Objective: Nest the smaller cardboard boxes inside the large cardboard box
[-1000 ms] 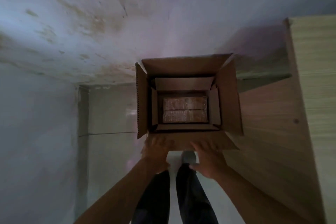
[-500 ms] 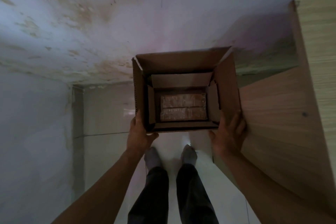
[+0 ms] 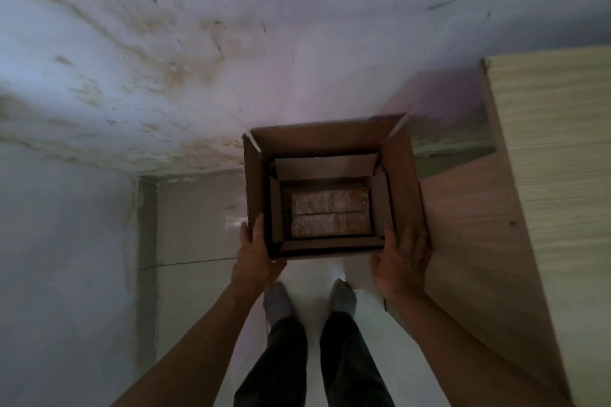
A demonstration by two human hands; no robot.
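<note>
The large cardboard box (image 3: pixel 401 182) stands open in front of me, its flaps up. A smaller cardboard box (image 3: pixel 325 168) sits nested inside it, also open, and at its bottom lie two taped brown packets (image 3: pixel 330 217). My left hand (image 3: pixel 254 249) grips the large box's left near corner, thumb outside and fingers under the edge. My right hand (image 3: pixel 401 263) lies flat against the right near side of the large box.
A stained white wall (image 3: pixel 198 59) rises behind the box. A wooden cabinet (image 3: pixel 529 208) stands close on the right, touching the box's side. The tiled floor (image 3: pixel 191 228) and my two feet (image 3: pixel 310 301) are below the box.
My hands went from the near flap to the two sides of the large box. The near flap is no longer folded out towards me.
</note>
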